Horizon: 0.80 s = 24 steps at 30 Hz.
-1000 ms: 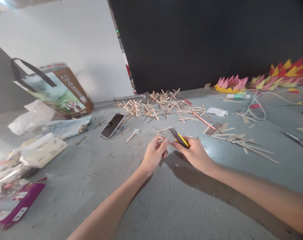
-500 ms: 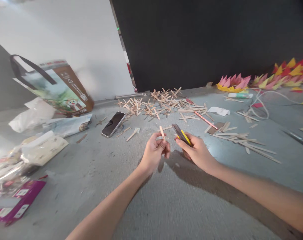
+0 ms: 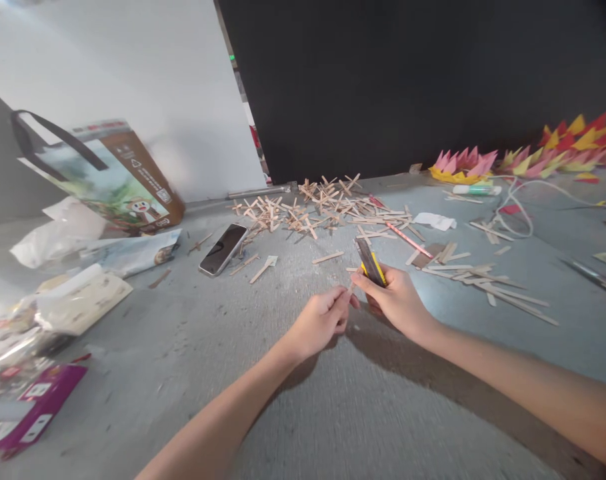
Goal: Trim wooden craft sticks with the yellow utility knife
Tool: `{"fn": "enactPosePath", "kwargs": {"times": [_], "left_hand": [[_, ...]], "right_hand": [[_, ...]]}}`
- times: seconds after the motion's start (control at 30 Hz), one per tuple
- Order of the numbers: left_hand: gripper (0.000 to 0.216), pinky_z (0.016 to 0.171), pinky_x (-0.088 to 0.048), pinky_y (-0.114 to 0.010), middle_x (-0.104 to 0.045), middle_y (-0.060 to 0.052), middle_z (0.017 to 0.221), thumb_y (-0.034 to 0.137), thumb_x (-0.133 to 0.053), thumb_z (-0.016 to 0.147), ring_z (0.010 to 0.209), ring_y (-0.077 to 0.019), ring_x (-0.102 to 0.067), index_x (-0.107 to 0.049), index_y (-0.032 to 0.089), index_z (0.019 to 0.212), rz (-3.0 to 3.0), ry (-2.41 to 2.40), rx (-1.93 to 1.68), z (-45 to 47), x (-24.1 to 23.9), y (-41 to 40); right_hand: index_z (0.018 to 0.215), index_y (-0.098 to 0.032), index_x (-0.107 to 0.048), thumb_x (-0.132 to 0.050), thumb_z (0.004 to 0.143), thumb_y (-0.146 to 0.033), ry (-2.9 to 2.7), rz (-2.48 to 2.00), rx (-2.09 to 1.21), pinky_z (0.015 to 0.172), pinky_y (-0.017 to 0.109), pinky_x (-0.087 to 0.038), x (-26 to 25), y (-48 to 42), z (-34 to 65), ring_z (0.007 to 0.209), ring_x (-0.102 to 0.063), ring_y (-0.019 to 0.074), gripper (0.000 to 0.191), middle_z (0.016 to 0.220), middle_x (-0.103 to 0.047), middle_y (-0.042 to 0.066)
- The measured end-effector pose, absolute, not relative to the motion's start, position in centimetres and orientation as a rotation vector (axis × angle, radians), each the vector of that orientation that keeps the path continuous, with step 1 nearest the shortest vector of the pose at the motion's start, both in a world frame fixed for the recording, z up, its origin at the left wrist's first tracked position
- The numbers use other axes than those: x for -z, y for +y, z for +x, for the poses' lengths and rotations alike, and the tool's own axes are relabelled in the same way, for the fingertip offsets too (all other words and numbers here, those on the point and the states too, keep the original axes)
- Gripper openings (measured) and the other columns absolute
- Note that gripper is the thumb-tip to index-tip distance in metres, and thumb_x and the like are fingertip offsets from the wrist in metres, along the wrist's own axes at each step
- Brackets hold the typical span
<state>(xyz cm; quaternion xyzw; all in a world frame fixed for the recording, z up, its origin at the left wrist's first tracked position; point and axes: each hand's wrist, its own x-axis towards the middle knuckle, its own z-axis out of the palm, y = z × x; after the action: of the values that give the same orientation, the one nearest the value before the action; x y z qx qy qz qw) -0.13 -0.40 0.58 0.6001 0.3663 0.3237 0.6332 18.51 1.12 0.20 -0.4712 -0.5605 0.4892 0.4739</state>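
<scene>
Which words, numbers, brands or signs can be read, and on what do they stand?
No words or numbers are readable.
Carrier bag: a triangular arrow sign; lettering and square code too small.
Purple package: white labels, blurred.
Pale packet: print blurred.
Green lit sign: too small.

Near surface is passable; stick pile blocks beyond.

White panel, black panel, grey surface

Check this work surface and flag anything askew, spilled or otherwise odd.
The wooden sticks look disordered: many lie crossed at odd angles, loosely heaped toward the back, while some lie apart near the phone and beyond the left hand. That spread may be deliberate.
</scene>
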Motion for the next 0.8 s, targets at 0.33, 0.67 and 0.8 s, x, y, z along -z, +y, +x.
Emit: {"fn": "enactPosePath", "kwargs": {"times": [0.33,0.67,0.8], "left_hand": [[0.040,0.053,-0.030,-0.022,-0.039,0.008,0.058,0.050,-0.031,0.110,0.052,-0.0098,-0.038,-0.047,0.022,0.087,1.697,1.226,-1.046,-1.3,-0.5,0.3],[0.039,0.055,-0.032,-0.022,-0.042,0.008,0.061,0.048,-0.029,0.110,0.052,-0.0098,-0.039,-0.048,0.022,0.089,1.798,1.276,-1.066,-1.4,-0.4,0.3],[0.038,0.056,-0.031,-0.022,-0.041,0.008,0.060,0.047,-0.029,0.111,0.053,-0.0098,-0.038,-0.048,0.022,0.089,1.832,1.294,-1.053,-1.5,-0.4,0.3]], "right_hand": [[0.098,-0.025,-0.055,-0.048,0.107,-0.052,-1.710,-1.161,-1.013,0.049,0.024,-0.041,-1.6,-1.0,18.4,0.046,-0.051,0.0105,0.029,0.068,-0.056,-0.005],[0.109,-0.025,-0.062,-0.047,0.109,-0.045,-1.870,-1.172,-0.833,0.056,0.026,-0.038,-1.5,-1.5,18.2,0.056,-0.045,0.0126,0.026,0.068,-0.055,-0.005],[0.106,-0.024,-0.062,-0.046,0.109,-0.044,-1.886,-1.183,-0.802,0.058,0.026,-0.039,-1.4,-1.5,18.1,0.058,-0.047,0.0126,0.026,0.069,-0.055,-0.005]]}}
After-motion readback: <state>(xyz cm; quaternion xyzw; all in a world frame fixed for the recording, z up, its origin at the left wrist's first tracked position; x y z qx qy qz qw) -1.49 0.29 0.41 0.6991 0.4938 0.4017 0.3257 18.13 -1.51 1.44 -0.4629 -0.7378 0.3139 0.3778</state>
